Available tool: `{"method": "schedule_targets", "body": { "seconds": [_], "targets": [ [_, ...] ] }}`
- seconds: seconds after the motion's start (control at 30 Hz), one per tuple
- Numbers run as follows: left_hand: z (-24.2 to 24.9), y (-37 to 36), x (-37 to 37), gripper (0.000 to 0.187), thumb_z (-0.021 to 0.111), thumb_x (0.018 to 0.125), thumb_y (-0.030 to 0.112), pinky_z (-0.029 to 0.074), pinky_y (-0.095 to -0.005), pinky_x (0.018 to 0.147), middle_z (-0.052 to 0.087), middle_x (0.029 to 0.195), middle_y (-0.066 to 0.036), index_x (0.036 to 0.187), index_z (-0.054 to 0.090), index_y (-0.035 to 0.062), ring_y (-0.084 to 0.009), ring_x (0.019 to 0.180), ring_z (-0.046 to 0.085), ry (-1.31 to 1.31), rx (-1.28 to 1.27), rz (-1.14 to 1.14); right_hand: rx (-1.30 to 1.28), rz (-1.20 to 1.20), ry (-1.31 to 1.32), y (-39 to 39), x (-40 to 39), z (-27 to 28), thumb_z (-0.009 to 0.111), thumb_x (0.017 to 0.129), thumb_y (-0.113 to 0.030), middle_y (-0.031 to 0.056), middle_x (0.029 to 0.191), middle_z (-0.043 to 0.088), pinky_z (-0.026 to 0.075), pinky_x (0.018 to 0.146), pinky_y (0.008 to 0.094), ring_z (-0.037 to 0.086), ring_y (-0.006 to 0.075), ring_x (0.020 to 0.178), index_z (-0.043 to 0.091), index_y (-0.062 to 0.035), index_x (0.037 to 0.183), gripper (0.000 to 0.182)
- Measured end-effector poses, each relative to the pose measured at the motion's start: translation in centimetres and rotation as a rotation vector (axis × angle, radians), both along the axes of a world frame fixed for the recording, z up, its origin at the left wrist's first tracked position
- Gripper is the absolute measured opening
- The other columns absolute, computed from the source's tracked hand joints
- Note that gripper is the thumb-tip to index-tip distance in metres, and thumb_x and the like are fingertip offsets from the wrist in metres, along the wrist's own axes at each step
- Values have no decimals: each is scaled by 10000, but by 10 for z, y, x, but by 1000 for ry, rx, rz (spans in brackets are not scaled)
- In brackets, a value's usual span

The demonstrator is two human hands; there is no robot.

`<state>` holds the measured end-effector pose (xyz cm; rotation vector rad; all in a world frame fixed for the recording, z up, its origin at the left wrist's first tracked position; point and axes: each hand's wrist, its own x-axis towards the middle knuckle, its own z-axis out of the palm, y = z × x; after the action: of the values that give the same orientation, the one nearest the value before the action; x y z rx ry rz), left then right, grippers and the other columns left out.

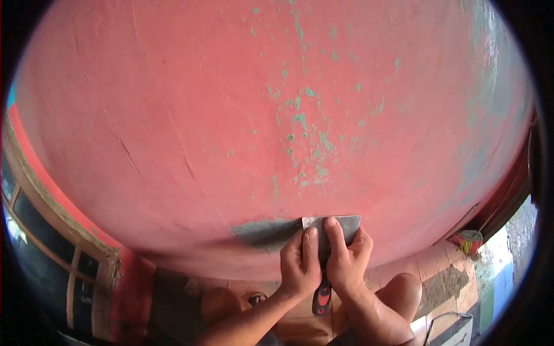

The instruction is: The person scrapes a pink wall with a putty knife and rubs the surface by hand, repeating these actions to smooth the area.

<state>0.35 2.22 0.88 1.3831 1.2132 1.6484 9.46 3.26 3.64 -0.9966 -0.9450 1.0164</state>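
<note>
Both hands grip one wide scraper (348, 226), its flat metal blade against the lower part of a pink painted wall (219, 144). My left hand (299, 266) is closed on the left side of it, thumb pressed on the blade. My right hand (347, 262) is closed on the other side, its thumb also laid flat on the metal. Below the hands the black and red handle (322, 301) sticks out toward me. Just left of the blade is a dark grey patch (262, 233) on the wall. Flecks of green (300, 118) show through the pink higher up.
A wooden-framed window (72, 271) stands at the lower left. At the right, a broom (470, 242) with coloured bristles leans near the wall's end. My bent knees are close below. The tiled floor (404, 268) has a rough grey patch (443, 288).
</note>
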Motion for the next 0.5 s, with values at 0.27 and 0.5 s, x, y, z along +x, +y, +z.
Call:
{"method": "schedule_targets", "body": {
  "seconds": [0.27,0.5],
  "targets": [
    [1,0,1,274,461,1066,197,451,-268,656,593,768,-56,972,612,-12,-77,762,513,-3,-7,-53,-21,-17,-5,-1,2,-3,690,945,-174,36,795,676,481,640,256,564,76,734,657,65,898,246],
    [4,6,2,299,443,1069,213,422,-262,656,557,775,21,917,597,6,-62,773,466,-30,1,-53,-16,-28,-11,2,2,2,686,941,-169,26,788,668,475,638,260,550,71,738,659,65,884,243]
  ]
}}
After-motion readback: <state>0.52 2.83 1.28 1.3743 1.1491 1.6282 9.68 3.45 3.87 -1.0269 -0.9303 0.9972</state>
